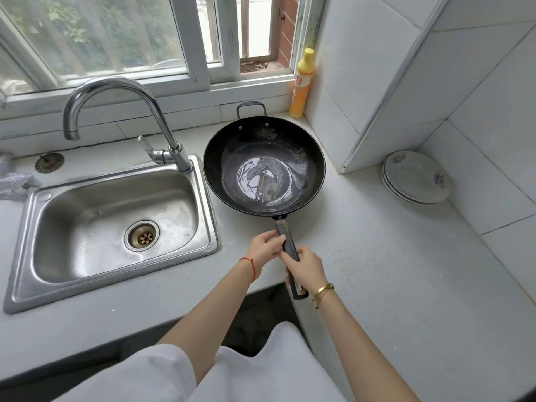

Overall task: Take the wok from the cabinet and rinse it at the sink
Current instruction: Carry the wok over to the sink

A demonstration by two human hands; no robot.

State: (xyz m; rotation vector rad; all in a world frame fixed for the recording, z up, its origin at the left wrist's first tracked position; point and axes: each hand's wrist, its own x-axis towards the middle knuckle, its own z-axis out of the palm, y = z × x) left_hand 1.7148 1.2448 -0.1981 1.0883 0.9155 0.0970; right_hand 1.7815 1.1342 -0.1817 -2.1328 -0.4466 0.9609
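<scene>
A black wok (pixel 304 146) sits on the white counter just right of the steel sink (pixel 87 216), with a shallow pool of water shining in its bottom. Its long dark handle (pixel 285 236) points toward me over the counter's front edge. My left hand (pixel 265 248) grips the handle near the pan. My right hand (pixel 307 269) grips it farther back, and the handle's end pokes out below my wrist. The curved tap (pixel 116 111) stands behind the sink with its spout over the basin's left side; no water runs from it.
A yellow dish-soap bottle (pixel 303 82) stands in the window corner behind the wok. A stack of plates (pixel 416 177) lies at the right by the tiled wall. A tiled pillar juts out right of the wok. Crumpled plastic (pixel 14 181) lies left of the sink.
</scene>
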